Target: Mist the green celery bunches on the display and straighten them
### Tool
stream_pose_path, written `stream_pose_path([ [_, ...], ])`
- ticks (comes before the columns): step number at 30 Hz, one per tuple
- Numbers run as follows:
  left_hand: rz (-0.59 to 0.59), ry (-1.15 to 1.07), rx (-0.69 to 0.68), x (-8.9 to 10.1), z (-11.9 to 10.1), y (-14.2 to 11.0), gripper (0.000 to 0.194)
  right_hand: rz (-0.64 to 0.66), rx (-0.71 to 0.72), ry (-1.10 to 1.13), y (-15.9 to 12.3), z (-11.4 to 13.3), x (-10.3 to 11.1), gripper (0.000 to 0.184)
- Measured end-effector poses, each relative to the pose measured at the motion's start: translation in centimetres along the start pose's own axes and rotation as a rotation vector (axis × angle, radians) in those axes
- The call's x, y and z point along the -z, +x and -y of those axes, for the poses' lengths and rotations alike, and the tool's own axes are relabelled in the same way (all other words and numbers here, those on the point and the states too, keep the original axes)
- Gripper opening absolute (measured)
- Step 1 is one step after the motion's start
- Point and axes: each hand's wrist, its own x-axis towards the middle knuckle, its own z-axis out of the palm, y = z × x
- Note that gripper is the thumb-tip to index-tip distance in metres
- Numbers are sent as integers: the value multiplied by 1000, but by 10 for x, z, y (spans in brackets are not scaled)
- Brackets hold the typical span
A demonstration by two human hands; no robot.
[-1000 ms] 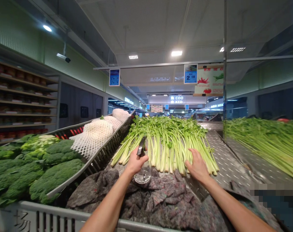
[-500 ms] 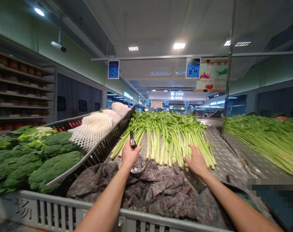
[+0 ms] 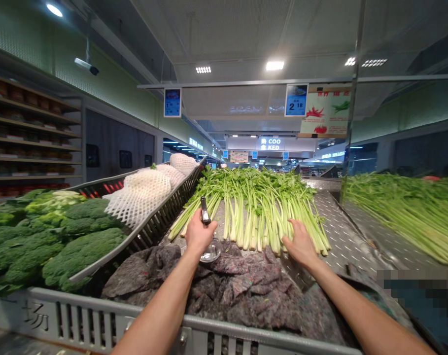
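My left hand [image 3: 199,235] is wrapped round a clear spray bottle [image 3: 205,213]; its black spray head points away from me over the stalks, and its round see-through base shows below the fingers. A wide row of celery [image 3: 251,212] lies on a sloping patterned metal shelf [image 3: 330,222], leaves at the back and pale cut ends toward me. At the right part of the row, my right hand [image 3: 300,242] is held with fingers apart and nothing in it, close to the cut ends. Whether it touches them I cannot tell.
A crumpled grey felt cloth [image 3: 242,286] lies before the celery, behind a grey slatted rail [image 3: 153,320]. To the left, broccoli [image 3: 86,246] and net-wrapped produce [image 3: 144,192] are beside a black slatted divider [image 3: 160,214]. A mirror [image 3: 401,217] stands on the right.
The whole view has shifted slightly upward. Both hands keep nearly the same place against the celery, and the spray bottle stays in my left hand.
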Motion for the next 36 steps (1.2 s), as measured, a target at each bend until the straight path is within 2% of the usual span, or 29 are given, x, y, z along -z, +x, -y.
stream_pose_path([
  [4,46,-162,-123,-2,-3,-2,27,13,-10,-8,0,0,0,47],
  [8,201,-399,-212,-5,-11,-8,34,24,-13,-18,0,0,-1,46],
  [11,333,-473,-239,-9,-15,-11,35,33,-12,-24,0,0,-1,47],
  [14,415,-508,-248,-14,-16,-11,32,43,-19,-26,0,1,-1,47],
  [18,433,-548,-241,-16,-16,-12,28,59,-37,-23,0,3,0,47],
  [26,447,-627,-161,-17,-15,-16,37,81,-53,-22,-1,5,1,47],
  [30,465,-632,-127,-16,-16,-15,32,70,-50,-8,-1,5,1,46],
  [36,465,-609,-176,-13,-22,-18,25,51,-43,1,-1,5,0,45],
])
